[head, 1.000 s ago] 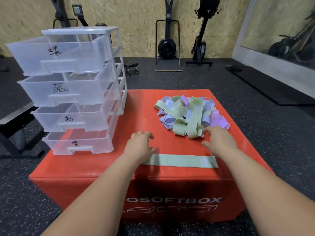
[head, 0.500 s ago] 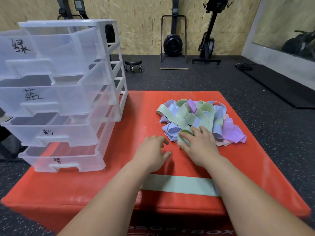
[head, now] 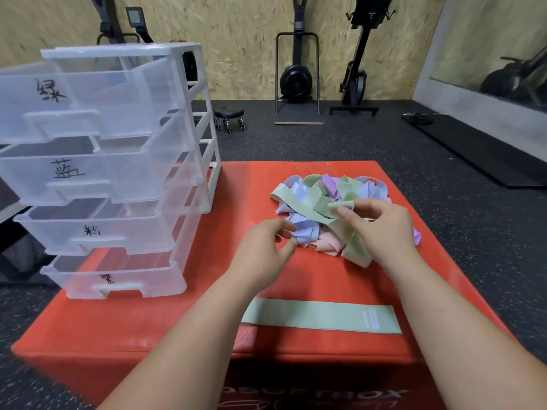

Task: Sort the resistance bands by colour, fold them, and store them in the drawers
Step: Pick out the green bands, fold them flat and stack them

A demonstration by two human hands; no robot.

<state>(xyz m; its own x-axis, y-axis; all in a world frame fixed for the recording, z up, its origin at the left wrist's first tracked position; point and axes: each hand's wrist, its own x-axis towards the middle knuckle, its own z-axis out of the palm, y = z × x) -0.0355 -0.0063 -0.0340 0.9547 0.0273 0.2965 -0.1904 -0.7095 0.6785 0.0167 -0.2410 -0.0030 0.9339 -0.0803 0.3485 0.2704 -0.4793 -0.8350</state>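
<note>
Step in hand: draw one green band out of the mixed pile.

Your right hand (head: 384,229) pinches a green band (head: 353,247) between thumb and curled fingers, raised just above the pile of bands (head: 299,192). The pile lies toward the far right of the red soft box (head: 148,321) top. The band's lower loop trails onto the pile's near edge, beside a pink band (head: 325,244). Your left hand (head: 263,250) sits at the pile's near-left edge, fingers loosely curled against a pale blue band (head: 305,232). Whether it pinches that band cannot be told.

1. Lift the green band slowly. It probably threads under other loops, and a fast pull could drag the pile toward the near edge.
2. Press the left hand down on the neighbouring bands to anchor them.
3. Once the band is free, lay it on the flat green band (head: 319,318) along the near edge, ends aligned, so both fold alike.

The drawer unit (head: 204,93) stands at the left edge with its four drawers pulled out. The top drawer (head: 88,99) carries the handwritten mark for green, so it is the likely destination.
</note>
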